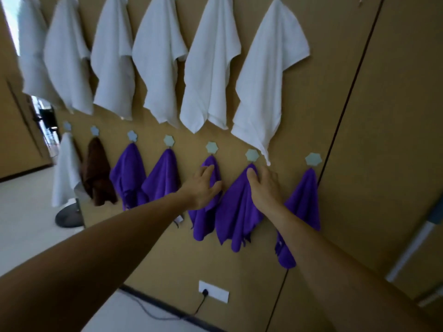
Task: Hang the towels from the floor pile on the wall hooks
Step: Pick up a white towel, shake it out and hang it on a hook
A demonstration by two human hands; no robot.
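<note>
Several white towels (211, 68) hang from an upper row of hooks on the tan wall. On the lower row hang a white towel (64, 168), a brown one (98, 173) and several purple ones. My left hand (203, 188) rests with relaxed fingers on the purple towel (203, 224) under a hexagonal hook (211, 146). My right hand (266, 188) lies against the neighbouring purple towel (235, 212), its thumb just below that towel's hook (252, 155). Another purple towel (304, 202) hangs further right. The floor pile is out of view.
A wall socket (213, 291) with a plugged-in black cable sits low on the wall. A round stand base (69, 216) is on the floor at left, near a doorway. A white bar (412, 248) leans at the right edge.
</note>
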